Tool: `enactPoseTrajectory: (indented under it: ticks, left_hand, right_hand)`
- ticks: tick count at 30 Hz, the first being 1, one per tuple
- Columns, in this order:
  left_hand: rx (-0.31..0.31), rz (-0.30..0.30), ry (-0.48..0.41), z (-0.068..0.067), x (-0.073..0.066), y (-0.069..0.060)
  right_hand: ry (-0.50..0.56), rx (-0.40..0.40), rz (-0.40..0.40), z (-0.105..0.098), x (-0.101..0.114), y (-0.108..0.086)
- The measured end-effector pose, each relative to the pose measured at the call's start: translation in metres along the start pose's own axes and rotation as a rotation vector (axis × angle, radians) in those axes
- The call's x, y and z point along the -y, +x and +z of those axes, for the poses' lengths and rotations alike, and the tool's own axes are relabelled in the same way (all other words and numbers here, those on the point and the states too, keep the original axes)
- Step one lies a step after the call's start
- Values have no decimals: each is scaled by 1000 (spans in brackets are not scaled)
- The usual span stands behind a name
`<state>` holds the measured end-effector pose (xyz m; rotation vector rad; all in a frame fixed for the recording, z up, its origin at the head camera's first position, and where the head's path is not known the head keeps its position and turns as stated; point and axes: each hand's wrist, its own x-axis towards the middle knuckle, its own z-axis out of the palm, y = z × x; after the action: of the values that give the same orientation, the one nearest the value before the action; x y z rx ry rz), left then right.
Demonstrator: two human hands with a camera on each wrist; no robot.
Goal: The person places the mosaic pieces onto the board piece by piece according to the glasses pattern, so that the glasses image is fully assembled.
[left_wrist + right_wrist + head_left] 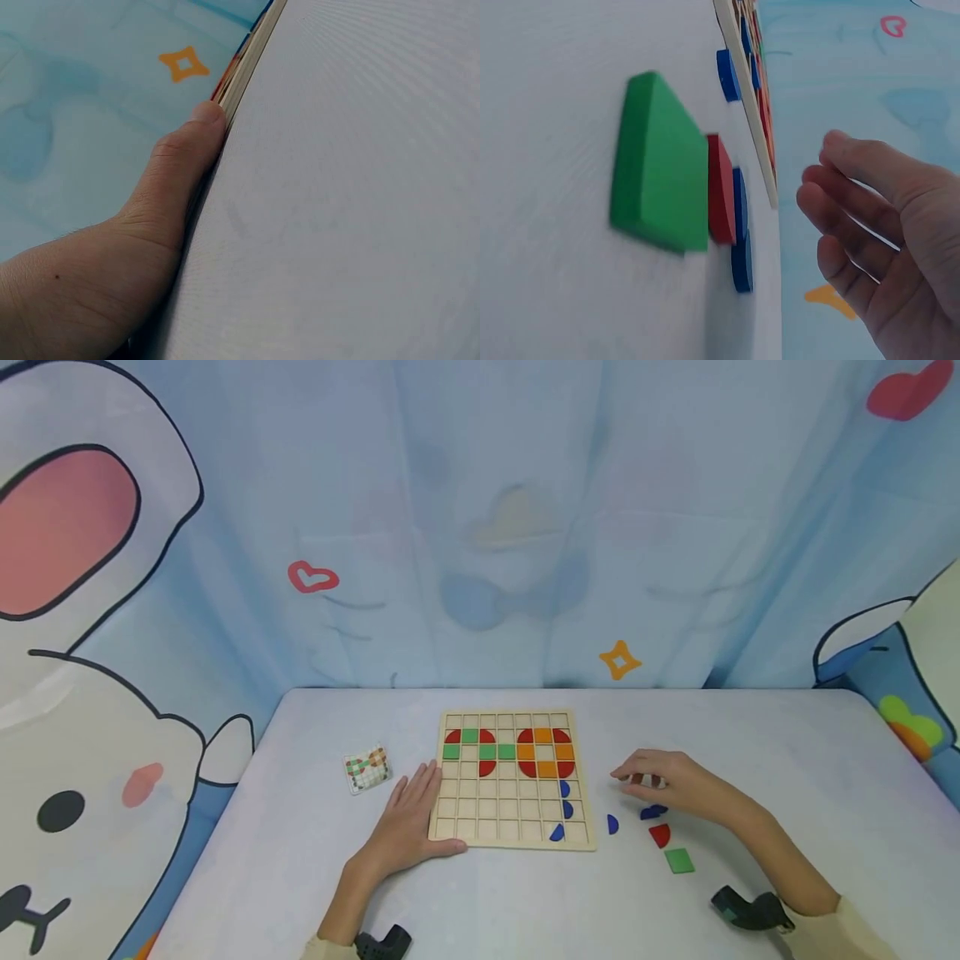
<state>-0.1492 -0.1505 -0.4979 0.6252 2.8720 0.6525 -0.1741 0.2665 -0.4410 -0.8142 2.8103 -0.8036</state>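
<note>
A wooden grid board (pixel 480 810) lies on the table, with red, green and orange pieces in its upper rows and several blue half-round pieces (pixel 567 810) on its right side. My left hand (pixel 408 822) rests along the board's left edge, fingers straight, its thumb at the front corner. Right of the board, my right hand (pixel 675 781) hovers with loosely bent fingers and nothing visible between them. Below it lie blue half-round pieces (pixel 653 812), a red quarter-round piece (pixel 660 836) and a green square (pixel 664 172). One blue half-round (pixel 612 824) lies nearer the board.
A small pattern card (pixel 367 769) lies left of the board, beyond my left fingers. The white table (pixel 300 860) ends at the back against a printed blue curtain (pixel 480 635). Black wrist devices (pixel 750 910) sit at both wrists.
</note>
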Motion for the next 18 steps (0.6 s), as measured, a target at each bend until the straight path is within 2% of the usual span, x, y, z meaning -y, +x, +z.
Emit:
enactPoseTrajectory:
  ticks: [3,9,13,18]
  left_hand:
    - [-5,2,-2,1,-1,1]
    - [-11,-3,-8,1,0,-1]
    - [-1,-2,-11,2,0,0]
    - [5,-5,-7,1,-1,0]
  right_hand:
    - [30,34,-14,-5,-7,-10]
    - [82,99,2,-12,-13,-16]
    - [134,199,4,-21,-19,-21]
    - [211,334,67,-27,-24,-26]
